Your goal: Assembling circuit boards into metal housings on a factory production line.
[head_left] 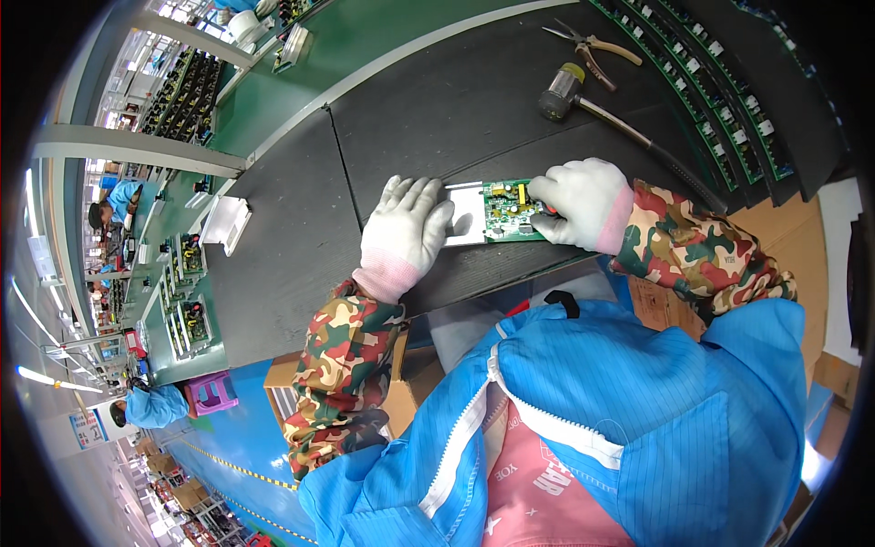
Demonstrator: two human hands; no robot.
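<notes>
A shallow silver metal tray (467, 228) lies on the dark work surface, and a green circuit board (515, 232) with yellow and dark components covers its right part. My left hand (406, 228), in a white glove with a pink cuff, rests at the tray's left end. Its fingers are stretched out and the thumb is against the tray's edge. Gloved the same way, my right hand (583, 202) is closed over the board's right end. A small red and dark bit shows by its fingertips; I cannot tell what it is. The fingers hide that end.
Beyond my right hand lie a mallet (561, 91) and pliers (592, 50). Rows of circuit boards (706, 82) stand at the far right. Across the green line at left are another metal tray (226, 224) and several boards (190, 321). Co-workers (157, 406) sit further left.
</notes>
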